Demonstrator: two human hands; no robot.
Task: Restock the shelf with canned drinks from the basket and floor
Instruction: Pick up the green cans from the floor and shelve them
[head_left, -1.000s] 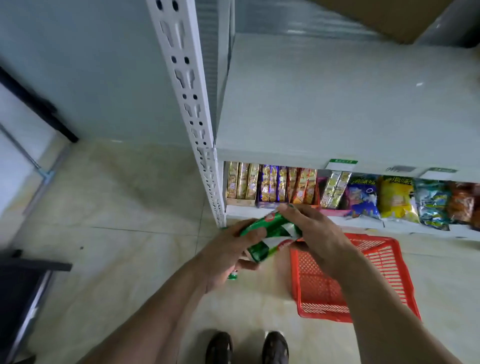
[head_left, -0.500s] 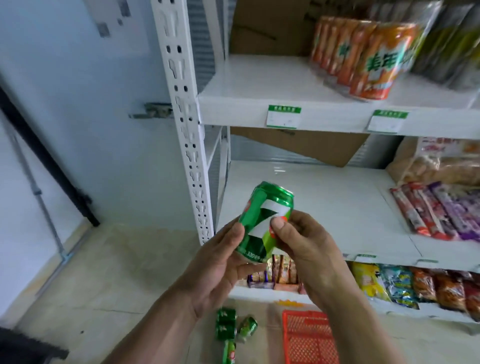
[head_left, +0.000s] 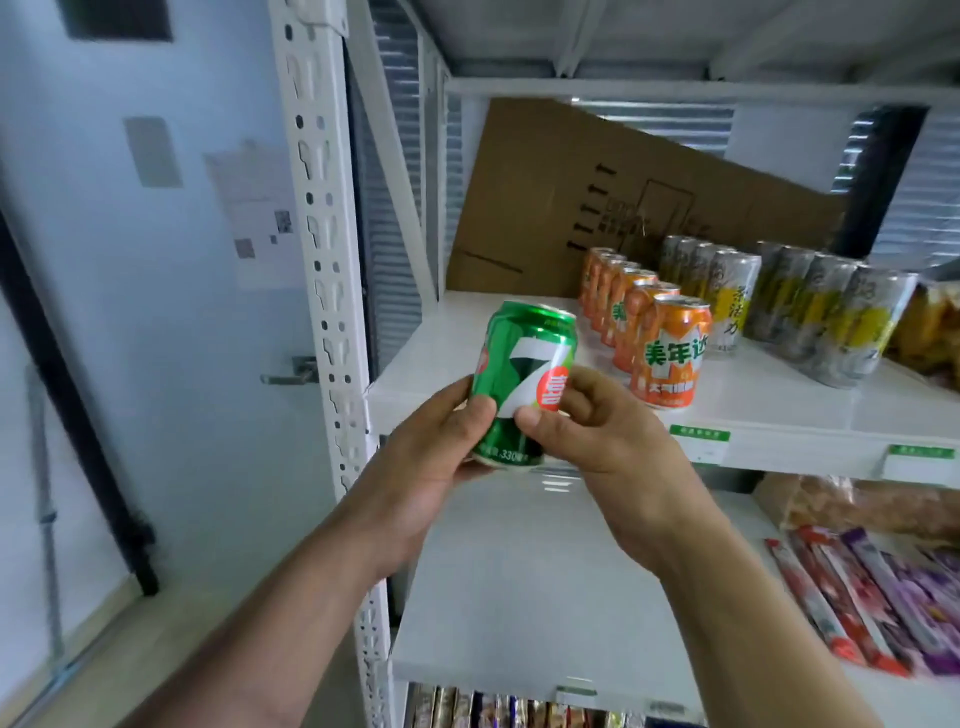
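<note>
A green soda can (head_left: 524, 374) stands upright between both hands, in front of the left end of the upper white shelf (head_left: 779, 410). My left hand (head_left: 436, 457) grips its lower left side, thumb across the front. My right hand (head_left: 608, 457) pinches its right side with thumb and fingers. On that shelf a row of orange cans (head_left: 670, 353) runs back from the front edge, with rows of grey-and-yellow cans (head_left: 841, 322) to their right. The shelf's left part, behind the green can, is bare.
A white perforated upright post (head_left: 327, 291) stands just left of the can. A cardboard sheet (head_left: 597, 208) leans at the shelf's back. The shelf below (head_left: 519, 597) carries snack sticks (head_left: 872, 597) at right. Packaged goods show at the bottom edge. A blue-white wall is left.
Both hands have lifted the green can from near the floor up to the upper shelf's level and turned it upright. The view has tilted up; basket and floor cans have left the frame.
</note>
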